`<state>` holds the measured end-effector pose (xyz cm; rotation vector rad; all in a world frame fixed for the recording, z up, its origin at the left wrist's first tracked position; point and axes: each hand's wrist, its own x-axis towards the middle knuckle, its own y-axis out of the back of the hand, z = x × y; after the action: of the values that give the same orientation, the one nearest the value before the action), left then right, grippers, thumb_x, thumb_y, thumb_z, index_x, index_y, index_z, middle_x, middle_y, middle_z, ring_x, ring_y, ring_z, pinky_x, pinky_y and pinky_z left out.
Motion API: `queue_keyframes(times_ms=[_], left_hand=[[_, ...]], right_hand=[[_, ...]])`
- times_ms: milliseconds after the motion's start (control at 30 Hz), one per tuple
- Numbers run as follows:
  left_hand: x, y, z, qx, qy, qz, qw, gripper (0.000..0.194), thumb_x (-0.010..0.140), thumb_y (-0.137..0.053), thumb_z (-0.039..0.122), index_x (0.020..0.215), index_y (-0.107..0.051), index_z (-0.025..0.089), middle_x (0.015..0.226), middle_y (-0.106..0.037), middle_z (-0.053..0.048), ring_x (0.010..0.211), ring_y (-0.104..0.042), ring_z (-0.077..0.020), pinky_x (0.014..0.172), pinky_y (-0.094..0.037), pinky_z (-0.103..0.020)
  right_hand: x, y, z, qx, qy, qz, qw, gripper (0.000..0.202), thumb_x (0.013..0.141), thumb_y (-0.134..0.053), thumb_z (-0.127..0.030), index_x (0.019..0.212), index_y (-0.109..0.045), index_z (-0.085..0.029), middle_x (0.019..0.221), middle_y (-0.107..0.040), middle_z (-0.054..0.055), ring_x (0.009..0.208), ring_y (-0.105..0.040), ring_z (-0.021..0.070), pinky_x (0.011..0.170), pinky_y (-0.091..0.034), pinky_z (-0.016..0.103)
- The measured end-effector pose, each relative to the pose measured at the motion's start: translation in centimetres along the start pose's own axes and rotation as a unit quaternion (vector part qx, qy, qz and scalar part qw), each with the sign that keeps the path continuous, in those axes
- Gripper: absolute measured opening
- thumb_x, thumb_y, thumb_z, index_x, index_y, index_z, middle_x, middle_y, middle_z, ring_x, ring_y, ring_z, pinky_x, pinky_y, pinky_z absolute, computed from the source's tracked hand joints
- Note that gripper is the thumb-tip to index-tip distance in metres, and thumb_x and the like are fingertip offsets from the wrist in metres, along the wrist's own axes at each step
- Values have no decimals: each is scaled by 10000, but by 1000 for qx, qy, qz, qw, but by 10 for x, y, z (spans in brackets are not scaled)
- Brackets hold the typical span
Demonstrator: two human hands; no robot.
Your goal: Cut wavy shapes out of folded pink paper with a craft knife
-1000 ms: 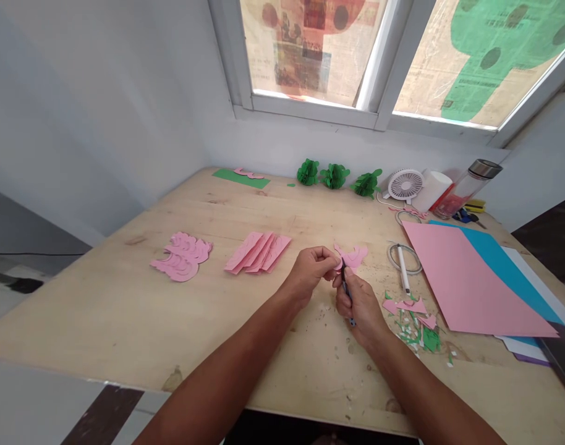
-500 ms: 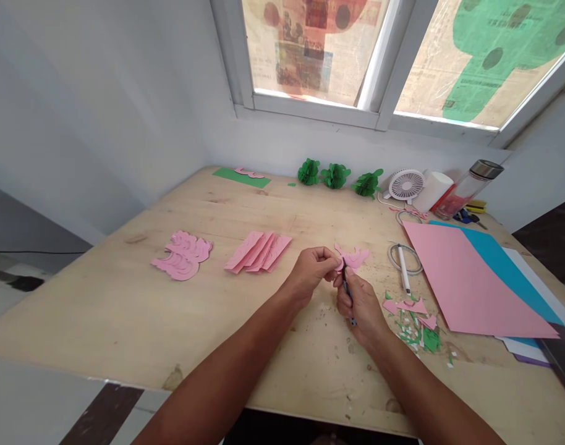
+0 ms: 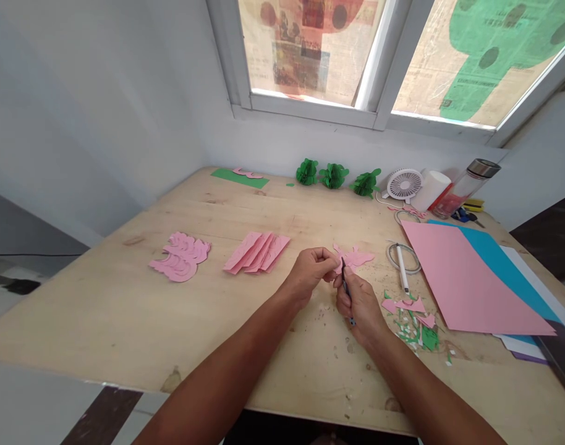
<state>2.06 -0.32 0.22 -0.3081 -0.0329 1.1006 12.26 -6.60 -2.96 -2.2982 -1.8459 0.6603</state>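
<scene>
My left hand [image 3: 314,270] pinches the near left part of a pink paper piece [image 3: 356,256] with curved cut edges, held just over the table. Wrapped in my right hand [image 3: 360,303] is a dark-handled cutting tool [image 3: 345,285], which looks like scissors; its tip meets the paper beside my left fingertips. Most of the handle is hidden by my fingers. Left of my hands lies a fan of folded pink strips [image 3: 257,253], and farther left a stack of scalloped pink cut-outs [image 3: 181,256].
Pink and green scraps [image 3: 419,327], a white pen [image 3: 402,269] on a wire coil and large pink sheets [image 3: 472,281] lie to the right. Along the back stand green paper shapes [image 3: 333,175], a small fan [image 3: 403,185] and a bottle [image 3: 468,187]. A green sheet [image 3: 227,177] lies back left.
The free part of the pink paper has shifted and spreads farther right. Both hands hold nearly the same pose; the whole view has moved very slightly.
</scene>
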Motion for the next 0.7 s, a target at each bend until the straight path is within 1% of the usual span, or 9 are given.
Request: queue_keyframes(times_ms=[133,233,333,400,467,533,600,667,700], left_hand=[[2,2,-2,9,-1,14,1000,134,633,-593,204,540,-512,150,455,-494,34,447,-428,-69,464,-293,-208],[7,6,-4,33,-16,56,998,153,625,-617,245,552,-520,153,453,-480,35,446,-430,-76,445,-299,-204],[13,11,-9,85,-39,95,991,168,631,-626,297,593,-549,153,484,-493,26,444,-429,-85,410,-288,-200],[16,14,-15,129,-50,95,986,172,647,-614,321,672,-591,152,529,-526,14,461,-457,-97,410,-310,-204],[18,16,-21,178,-75,98,976,215,660,-602,306,817,-623,161,600,-576,6,506,-500,-107,463,-364,-213],[19,18,-27,222,-98,104,964,289,664,-592,274,937,-615,181,658,-605,8,547,-524,-116,504,-385,-219],[20,18,-31,273,-118,104,949,271,687,-571,265,943,-617,187,684,-614,4,588,-540,-125,540,-396,-228],[21,17,-33,331,-133,100,929,207,716,-546,260,890,-630,190,702,-623,-5,622,-551,-138,572,-405,-243],[20,16,-33,362,-141,99,916,183,728,-534,253,869,-635,192,717,-630,-12,642,-556,-147,588,-409,-253]], right_hand=[[1,3,-1,8,1,1,1000,381,786,-532,-532,674,-529,-168,393,-306,-98,327,-188,36,326,-133,164],[3,7,-4,24,13,9,1000,380,781,-536,-539,713,-552,-166,423,-303,-96,337,-185,34,324,-135,164],[6,12,-9,48,48,41,997,380,781,-536,-544,741,-563,-167,450,-311,-91,343,-190,34,322,-129,168],[7,16,-13,57,76,66,993,373,782,-536,-543,745,-565,-172,462,-322,-85,347,-202,38,321,-129,171],[8,19,-18,56,102,84,990,376,781,-529,-550,739,-563,-178,466,-321,-83,344,-200,41,318,-131,177],[9,22,-22,52,113,99,987,380,776,-528,-556,733,-560,-180,467,-318,-82,343,-203,44,316,-140,184],[11,26,-27,50,110,116,986,382,765,-544,-553,728,-560,-174,465,-331,-79,340,-217,42,317,-153,186],[13,29,-31,35,90,120,988,391,743,-564,-559,725,-564,-168,460,-357,-74,332,-223,38,311,-138,189],[14,31,-33,24,94,123,988,389,735,-573,-555,723,-568,-167,457,-359,-74,331,-222,39,310,-136,191]])
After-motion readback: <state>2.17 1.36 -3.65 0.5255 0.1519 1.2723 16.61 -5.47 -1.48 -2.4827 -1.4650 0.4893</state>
